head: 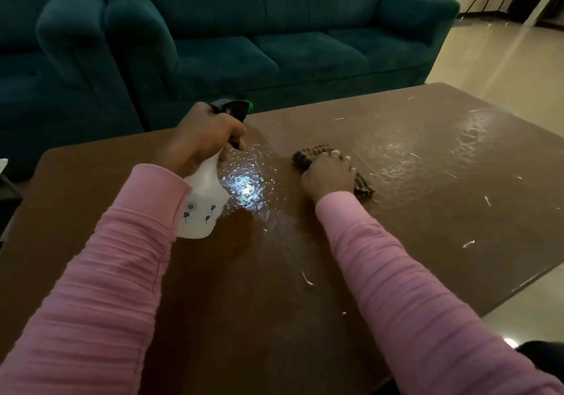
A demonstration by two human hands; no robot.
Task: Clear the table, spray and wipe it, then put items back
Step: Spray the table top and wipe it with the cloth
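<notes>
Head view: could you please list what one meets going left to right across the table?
Spray bottle in the left hand → glistening wet patch → cloth under the right hand → white scrap near the right edge.

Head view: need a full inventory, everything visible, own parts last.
table: one, brown, fills the lower frame
spray bottle: one, white with a black trigger and green tip, held over the table's left part
cloth: one, dark striped, on the table near its middle
wet patch: one, shiny droplets, on the table between bottle and cloth
flecks: several, white, scattered on the table's right side
sofa: one, teal, behind the table
armchair: one, teal, left of the sofa
floor: pale, glossy, at right
sleeves: two, pink
left hand: grips the bottle's neck
right hand: grips the cloth against the table
</notes>
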